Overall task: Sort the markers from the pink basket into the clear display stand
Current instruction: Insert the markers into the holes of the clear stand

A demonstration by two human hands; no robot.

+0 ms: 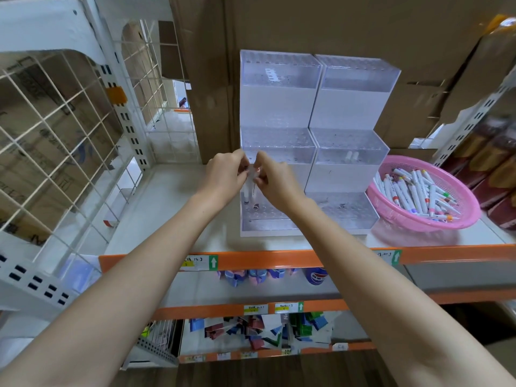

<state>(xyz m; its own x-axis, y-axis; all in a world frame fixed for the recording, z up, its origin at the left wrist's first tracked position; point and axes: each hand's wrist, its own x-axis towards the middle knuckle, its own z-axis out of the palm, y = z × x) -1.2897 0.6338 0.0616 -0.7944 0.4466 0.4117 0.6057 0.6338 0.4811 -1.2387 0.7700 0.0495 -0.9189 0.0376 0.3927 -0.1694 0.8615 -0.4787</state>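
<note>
Currently a couple of white markers (249, 189) stand upright between the two hands, pinched at their top ends. Their lower ends reach down to the lowest step of the clear display stand (279, 107). The left hand (224, 174) has its fingers curled onto the marker tops from the left. The right hand (275, 180) meets it from the right, its fingertips also gripping the tops, so the two hands touch over the markers. The exact count in the grip is hard to tell.

The stand is a stepped clear unit with rows of holes on each step. A twin stand (354, 107) sits just beside it on the right, with two pale markers (351, 157) in its middle step.

Right of that, touching its lower corner, is the pink basket (418, 223), holding a heap of loose markers (413, 191) with coloured caps.

All of this sits on a pale shelf (167, 219) with an orange front edge (279, 258). Cardboard boxes (307, 23) stand behind, a white wire grid (55, 121) is on the left, and coloured packets (251, 331) lie on the lower shelves.
</note>
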